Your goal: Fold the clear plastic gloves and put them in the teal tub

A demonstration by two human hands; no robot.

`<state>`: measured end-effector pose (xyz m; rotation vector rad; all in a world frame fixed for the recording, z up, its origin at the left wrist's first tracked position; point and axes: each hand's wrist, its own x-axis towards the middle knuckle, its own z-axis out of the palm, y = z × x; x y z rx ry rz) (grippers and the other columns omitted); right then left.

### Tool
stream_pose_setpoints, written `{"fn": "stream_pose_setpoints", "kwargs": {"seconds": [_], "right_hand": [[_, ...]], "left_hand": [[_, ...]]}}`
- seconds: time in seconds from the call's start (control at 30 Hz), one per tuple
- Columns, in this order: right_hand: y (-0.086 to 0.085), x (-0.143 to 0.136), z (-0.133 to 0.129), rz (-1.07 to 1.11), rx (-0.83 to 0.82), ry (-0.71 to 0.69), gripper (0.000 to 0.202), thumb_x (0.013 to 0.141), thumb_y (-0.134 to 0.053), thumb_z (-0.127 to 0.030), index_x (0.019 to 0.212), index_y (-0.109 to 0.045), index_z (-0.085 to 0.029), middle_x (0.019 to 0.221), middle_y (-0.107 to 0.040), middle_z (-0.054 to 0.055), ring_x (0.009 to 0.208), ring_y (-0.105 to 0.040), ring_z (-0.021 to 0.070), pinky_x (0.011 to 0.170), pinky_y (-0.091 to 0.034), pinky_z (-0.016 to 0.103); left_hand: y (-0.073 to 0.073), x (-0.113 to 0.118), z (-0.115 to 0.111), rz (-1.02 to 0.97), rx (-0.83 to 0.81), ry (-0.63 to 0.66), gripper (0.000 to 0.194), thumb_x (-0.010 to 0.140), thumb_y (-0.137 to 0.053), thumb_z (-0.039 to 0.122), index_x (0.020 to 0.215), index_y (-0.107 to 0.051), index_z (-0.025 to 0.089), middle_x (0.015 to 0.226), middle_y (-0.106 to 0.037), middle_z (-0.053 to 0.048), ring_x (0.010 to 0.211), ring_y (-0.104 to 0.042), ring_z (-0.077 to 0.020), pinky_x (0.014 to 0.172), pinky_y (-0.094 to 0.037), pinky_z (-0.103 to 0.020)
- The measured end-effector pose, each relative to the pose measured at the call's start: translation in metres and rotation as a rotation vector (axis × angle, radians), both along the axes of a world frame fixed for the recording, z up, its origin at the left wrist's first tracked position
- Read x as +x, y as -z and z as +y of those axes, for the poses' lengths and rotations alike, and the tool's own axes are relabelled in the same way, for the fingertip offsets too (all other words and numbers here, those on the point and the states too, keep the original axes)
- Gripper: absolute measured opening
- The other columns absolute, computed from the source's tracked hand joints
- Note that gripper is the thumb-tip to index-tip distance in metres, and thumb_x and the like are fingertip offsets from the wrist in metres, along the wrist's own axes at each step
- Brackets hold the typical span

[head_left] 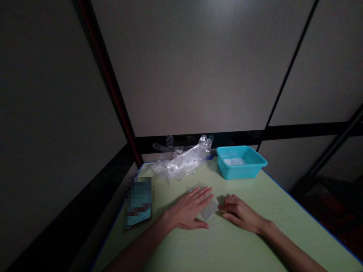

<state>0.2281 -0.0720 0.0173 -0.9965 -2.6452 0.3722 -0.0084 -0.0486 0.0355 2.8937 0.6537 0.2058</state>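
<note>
A small folded piece of thin clear plastic [209, 210] lies on the light green table. My left hand [189, 209] rests flat over it with fingers stretched out and thumb apart, covering part of the sheet. To the right, my right hand [241, 214] is low at the table with its fingers loosely bent. Its index fingertip is at the plastic's right corner; whether it touches cannot be made out. The right thumb sits a little apart from that finger, and nothing shows between them.
Crumpled clear plastic gloves [184, 163] lie in a heap at the back of the table [195, 249]. A turquoise basin [241, 172] with something white inside stands at the back right. On the left is a phone [138, 204], its screen pixelated. Wall panels [193, 75] rise behind.
</note>
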Motion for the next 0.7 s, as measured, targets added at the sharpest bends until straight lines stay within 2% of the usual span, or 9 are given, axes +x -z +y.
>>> {"fn": "stream_pose_setpoints", "kwargs": {"seconds": [0.13,0.3,0.37,0.47,0.57,0.7], "right_hand": [[0.003,-0.003,-0.007,0.094,-0.063,-0.101,0.036,0.090,-0.031,-0.036,0.079,-0.059,-0.016,0.071,-0.053,0.004,0.072,-0.049,0.0161,0.074,-0.034,0.032],[0.003,0.004,0.001,0.405,-0.181,0.021,0.040,0.090,-0.030,-0.037,0.068,-0.056,-0.015,0.070,-0.052,0.004,0.066,-0.051,0.0151,0.063,-0.039,0.028],[-0.003,0.007,0.007,0.503,-0.239,0.051,0.041,0.089,-0.031,-0.038,0.071,-0.058,-0.014,0.072,-0.055,0.006,0.068,-0.053,0.0162,0.064,-0.041,0.029],[-0.017,0.001,0.017,0.575,-0.390,0.022,0.039,0.089,-0.032,-0.039,0.085,-0.061,-0.013,0.085,-0.061,0.008,0.082,-0.055,0.0196,0.076,-0.041,0.033],[-0.026,-0.018,0.027,0.584,-0.596,-0.093,0.042,0.087,-0.034,-0.043,0.092,-0.062,-0.012,0.092,-0.063,0.009,0.088,-0.056,0.0211,0.081,-0.041,0.035],[-0.022,-0.049,0.038,0.600,-0.882,-0.240,0.047,0.085,-0.037,-0.049,0.092,-0.063,-0.010,0.092,-0.063,0.010,0.088,-0.057,0.0207,0.082,-0.041,0.036]], "left_hand": [[-0.003,0.003,-0.017,0.013,-0.101,0.088,0.078,0.079,-0.039,0.057,0.135,-0.014,0.008,0.142,-0.012,-0.013,0.129,-0.008,-0.0220,0.106,-0.010,-0.033],[-0.002,0.018,-0.030,0.012,-0.121,0.142,0.082,0.078,-0.040,0.056,0.134,-0.013,0.003,0.140,-0.013,-0.016,0.129,-0.008,-0.0229,0.106,-0.011,-0.032],[-0.003,0.020,-0.032,0.006,-0.107,0.131,0.081,0.079,-0.040,0.056,0.133,-0.015,0.002,0.140,-0.014,-0.017,0.129,-0.009,-0.0228,0.106,-0.011,-0.031],[-0.005,0.020,-0.033,0.003,-0.098,0.138,0.078,0.080,-0.039,0.054,0.133,-0.016,0.001,0.140,-0.015,-0.016,0.129,-0.010,-0.0220,0.106,-0.013,-0.030],[-0.002,0.019,-0.034,0.005,-0.096,0.150,0.078,0.080,-0.040,0.053,0.132,-0.018,0.000,0.139,-0.017,-0.017,0.129,-0.012,-0.0223,0.106,-0.012,-0.030],[0.004,0.018,-0.033,0.013,-0.100,0.147,0.077,0.080,-0.041,0.053,0.132,-0.019,0.001,0.139,-0.018,-0.016,0.128,-0.013,-0.0232,0.106,-0.012,-0.031]]}}
